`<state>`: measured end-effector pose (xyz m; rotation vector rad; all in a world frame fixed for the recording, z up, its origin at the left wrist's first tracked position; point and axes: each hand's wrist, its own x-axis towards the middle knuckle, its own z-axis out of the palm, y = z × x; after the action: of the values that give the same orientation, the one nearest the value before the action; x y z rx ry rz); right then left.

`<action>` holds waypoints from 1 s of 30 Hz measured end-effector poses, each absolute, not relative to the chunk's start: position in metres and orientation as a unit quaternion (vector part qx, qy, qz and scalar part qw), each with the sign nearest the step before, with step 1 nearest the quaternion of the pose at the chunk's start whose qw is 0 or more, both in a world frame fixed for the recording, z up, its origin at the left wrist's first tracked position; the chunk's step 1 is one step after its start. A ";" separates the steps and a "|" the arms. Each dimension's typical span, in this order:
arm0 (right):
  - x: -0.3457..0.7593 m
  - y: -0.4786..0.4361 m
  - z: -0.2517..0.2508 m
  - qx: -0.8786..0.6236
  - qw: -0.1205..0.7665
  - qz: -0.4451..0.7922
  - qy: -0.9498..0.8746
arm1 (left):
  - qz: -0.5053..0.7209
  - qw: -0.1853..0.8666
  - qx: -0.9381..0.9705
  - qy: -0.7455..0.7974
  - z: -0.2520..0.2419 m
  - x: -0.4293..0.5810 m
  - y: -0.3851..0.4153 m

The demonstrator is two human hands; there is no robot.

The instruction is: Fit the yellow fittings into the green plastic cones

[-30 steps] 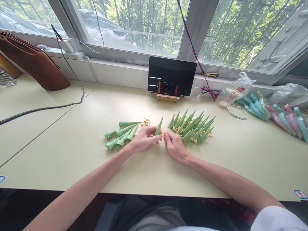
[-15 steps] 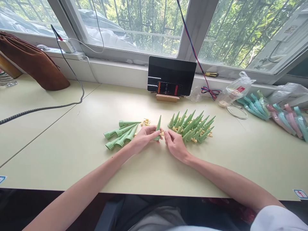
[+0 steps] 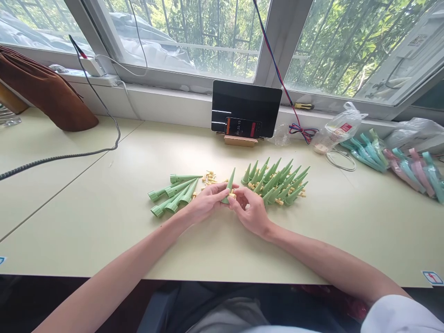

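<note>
My left hand (image 3: 209, 200) is closed around a green plastic watering spike (image 3: 231, 179), its point up and slightly tilted. On the side of that spike sits a small yellow valve (image 3: 232, 195). The thumb and fingers of my right hand (image 3: 251, 210) pinch at this valve, though the fingertips partly cover it. To the left lies a fan of several loose green spikes (image 3: 175, 190) with wide ribbed ends. Small yellow valve pieces (image 3: 209, 177) are scattered behind my left hand. On the right, many green spikes with yellow valves (image 3: 277, 182) stand and lean in a tight group.
A phone (image 3: 243, 127) showing a timer leans on a black tablet (image 3: 247, 104) at the back. Further right are a plastic bag (image 3: 338, 132), a white cable (image 3: 342, 160) and wrapped pastel items (image 3: 412, 169). A brown bag (image 3: 48, 92) and black cable (image 3: 69, 155) lie left.
My right fingers have shifted from a straight pinch on the valve's outer end to a more curled grip near the spike. The valve now appears turned.
</note>
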<state>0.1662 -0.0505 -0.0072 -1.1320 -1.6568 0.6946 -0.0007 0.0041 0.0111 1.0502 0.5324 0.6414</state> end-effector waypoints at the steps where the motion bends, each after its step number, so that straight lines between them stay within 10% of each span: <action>1: 0.166 -0.050 -0.008 -0.465 0.488 0.278 -0.684 | 0.295 0.783 0.489 0.246 0.011 0.000 0.004; 30: 0.166 -0.052 -0.015 -0.439 0.425 0.202 -0.765 | 0.283 0.805 0.457 0.250 -0.003 0.000 -0.003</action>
<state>0.1655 -0.0522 -0.0150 -1.0964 -1.9136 0.5055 0.0004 -0.0026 -0.0033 0.9790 0.5342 0.6060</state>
